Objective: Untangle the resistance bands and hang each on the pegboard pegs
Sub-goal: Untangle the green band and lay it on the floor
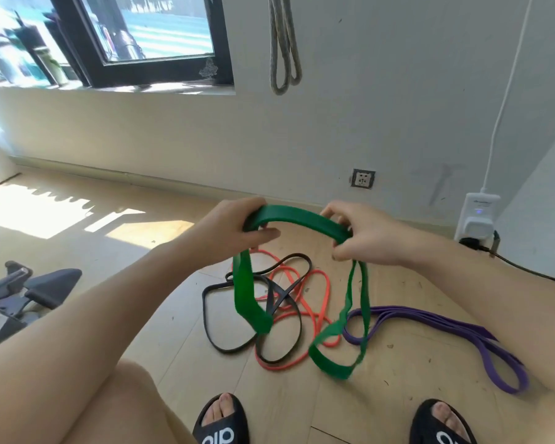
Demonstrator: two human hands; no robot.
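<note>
Two hands are up, the left hand [234,233] and the right hand [362,238], with one green band [297,216] stretched between them and both gripping it. Below the hands on the floor that makes three more bands: one black band [217,342], one orange band [322,294], and one purple band [462,331] off to the right hand's side. Above the hands, one grey band [284,49] hangs on the wall, so five bands in all, plus two black slippers, the left slipper [220,423] and the right slipper [444,424].
</note>
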